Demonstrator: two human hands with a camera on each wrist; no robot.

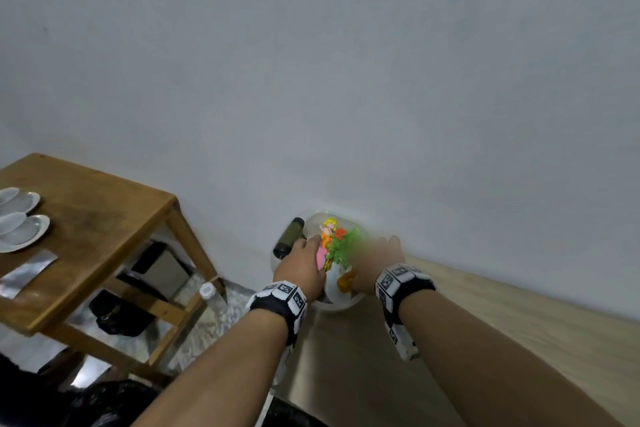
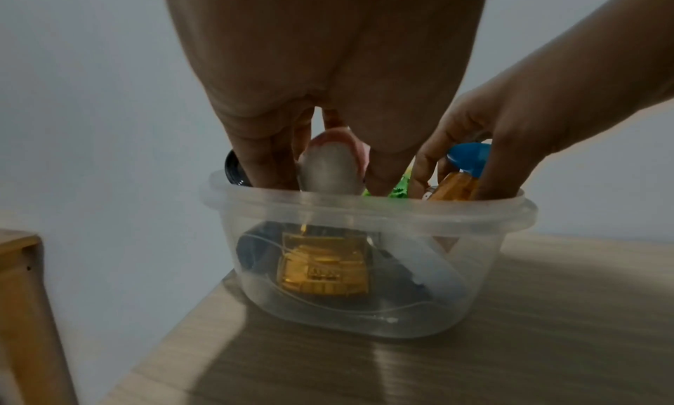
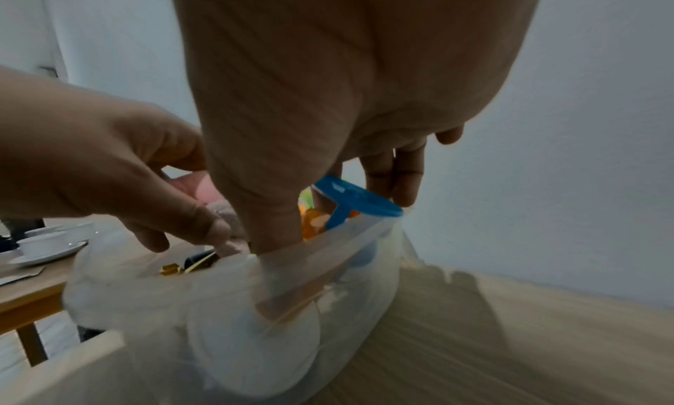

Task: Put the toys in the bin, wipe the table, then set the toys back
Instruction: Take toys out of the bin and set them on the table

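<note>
A clear plastic bin (image 2: 364,209) stands at the left end of the light wood table (image 1: 502,322), against the wall. Inside lie a gold toy vehicle (image 2: 321,270), a yellow-haired figure (image 1: 329,227), a green plant toy with a red flower (image 1: 344,244) and a dark cylinder (image 1: 289,236) leaning over the rim. My left hand (image 1: 311,253) reaches into the bin and grips a rounded pink-and-white toy (image 2: 330,166). My right hand (image 1: 374,267) is beside it, thumb and fingers round an orange bottle (image 2: 456,188) with a blue cap (image 3: 353,201).
A brown wooden side table (image 1: 97,218) stands to the left with white saucers (image 1: 20,229) and cups (image 3: 47,244). A capped water bottle (image 1: 211,295) and dark bags sit on the floor below it. The grey wall runs right behind the bin.
</note>
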